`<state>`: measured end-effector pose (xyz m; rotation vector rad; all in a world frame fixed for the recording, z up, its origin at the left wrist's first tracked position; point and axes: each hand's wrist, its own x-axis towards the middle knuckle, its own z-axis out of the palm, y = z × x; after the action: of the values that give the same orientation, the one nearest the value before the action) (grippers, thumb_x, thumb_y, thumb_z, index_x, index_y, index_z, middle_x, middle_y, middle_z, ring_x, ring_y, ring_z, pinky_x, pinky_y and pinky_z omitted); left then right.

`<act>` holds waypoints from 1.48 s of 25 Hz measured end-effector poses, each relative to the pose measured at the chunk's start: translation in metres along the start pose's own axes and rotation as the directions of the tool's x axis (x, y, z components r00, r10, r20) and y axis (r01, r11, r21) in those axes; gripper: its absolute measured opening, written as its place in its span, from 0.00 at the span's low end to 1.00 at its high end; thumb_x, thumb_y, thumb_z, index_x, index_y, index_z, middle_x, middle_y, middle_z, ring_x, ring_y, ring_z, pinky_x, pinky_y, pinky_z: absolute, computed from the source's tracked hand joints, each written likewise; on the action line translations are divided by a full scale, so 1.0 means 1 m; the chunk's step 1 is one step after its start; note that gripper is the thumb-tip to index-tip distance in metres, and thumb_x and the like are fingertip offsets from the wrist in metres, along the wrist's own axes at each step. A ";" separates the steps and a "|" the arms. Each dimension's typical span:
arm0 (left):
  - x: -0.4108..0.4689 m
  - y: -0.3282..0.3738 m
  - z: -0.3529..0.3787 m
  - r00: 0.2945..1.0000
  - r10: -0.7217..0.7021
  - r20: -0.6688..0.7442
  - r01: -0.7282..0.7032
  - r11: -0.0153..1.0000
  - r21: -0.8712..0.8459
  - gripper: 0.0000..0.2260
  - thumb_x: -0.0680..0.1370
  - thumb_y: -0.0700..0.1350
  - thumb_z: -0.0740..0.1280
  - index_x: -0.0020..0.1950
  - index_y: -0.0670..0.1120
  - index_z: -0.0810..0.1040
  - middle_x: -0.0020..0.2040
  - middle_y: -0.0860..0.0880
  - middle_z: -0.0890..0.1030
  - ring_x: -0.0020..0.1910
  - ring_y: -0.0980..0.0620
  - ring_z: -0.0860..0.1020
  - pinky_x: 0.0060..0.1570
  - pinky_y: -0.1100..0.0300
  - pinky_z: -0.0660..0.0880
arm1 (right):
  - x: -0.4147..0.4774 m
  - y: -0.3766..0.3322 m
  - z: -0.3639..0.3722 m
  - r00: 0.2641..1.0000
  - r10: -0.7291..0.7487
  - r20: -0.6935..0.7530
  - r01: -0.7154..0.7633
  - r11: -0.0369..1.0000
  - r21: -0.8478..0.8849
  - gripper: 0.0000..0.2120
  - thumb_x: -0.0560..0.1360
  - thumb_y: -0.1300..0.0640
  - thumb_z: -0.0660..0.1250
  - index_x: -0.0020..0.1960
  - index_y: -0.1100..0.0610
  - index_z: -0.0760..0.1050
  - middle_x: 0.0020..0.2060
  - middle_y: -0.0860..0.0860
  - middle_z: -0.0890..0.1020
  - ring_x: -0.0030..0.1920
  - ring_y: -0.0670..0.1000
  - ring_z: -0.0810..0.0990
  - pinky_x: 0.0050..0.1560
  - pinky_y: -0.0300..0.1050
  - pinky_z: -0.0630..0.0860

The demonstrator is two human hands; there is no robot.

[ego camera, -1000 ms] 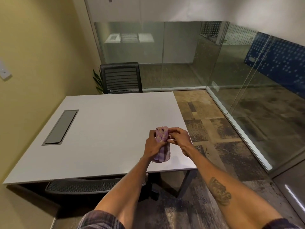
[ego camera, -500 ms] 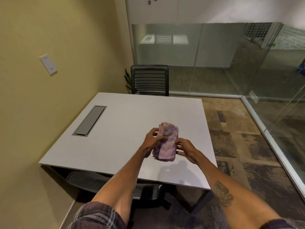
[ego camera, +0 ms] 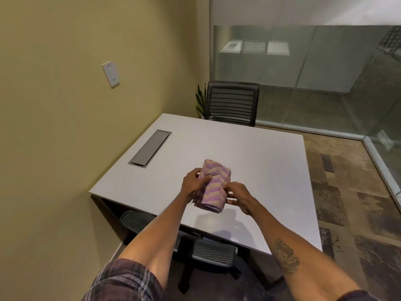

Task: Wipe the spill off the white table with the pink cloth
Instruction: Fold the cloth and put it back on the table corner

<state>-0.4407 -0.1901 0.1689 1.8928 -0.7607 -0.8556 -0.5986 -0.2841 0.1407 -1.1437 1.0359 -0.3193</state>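
Observation:
A folded pink cloth [ego camera: 213, 185] with pale zigzag stripes is held in the air above the near part of the white table [ego camera: 249, 161]. My left hand [ego camera: 193, 183] grips its left edge with thumb on top. My right hand [ego camera: 237, 197] pinches its lower right edge. The cloth's shadow falls on the table near the front edge. A faint wet-looking sheen lies on the table to the right of the cloth; I cannot make out a clear spill.
A grey cable hatch [ego camera: 150, 147] is set into the table's left side. One black chair [ego camera: 233, 103] stands at the far end, another [ego camera: 195, 246] is tucked under the near edge. A yellow wall runs on the left, glass partitions at the back and right.
The view has swung left and closer to the table. The cloth has been folded into a flatter pad and both hands moved forward over the table.

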 end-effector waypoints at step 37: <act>0.219 -0.290 -0.382 0.930 -0.295 -0.220 0.325 0.939 0.112 0.20 0.78 0.41 0.71 0.67 0.45 0.69 0.64 0.44 0.78 0.53 0.50 0.78 0.39 0.64 0.76 | 0.275 0.066 0.467 0.954 0.291 0.073 -0.293 0.956 0.010 0.06 0.79 0.64 0.68 0.56 0.61 0.75 0.53 0.57 0.82 0.51 0.56 0.84 0.56 0.53 0.83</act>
<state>0.0382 -0.0616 -0.0098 2.2322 -0.4137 -0.7994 -0.0964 -0.1673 -0.0393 -0.9598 1.1188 -0.0532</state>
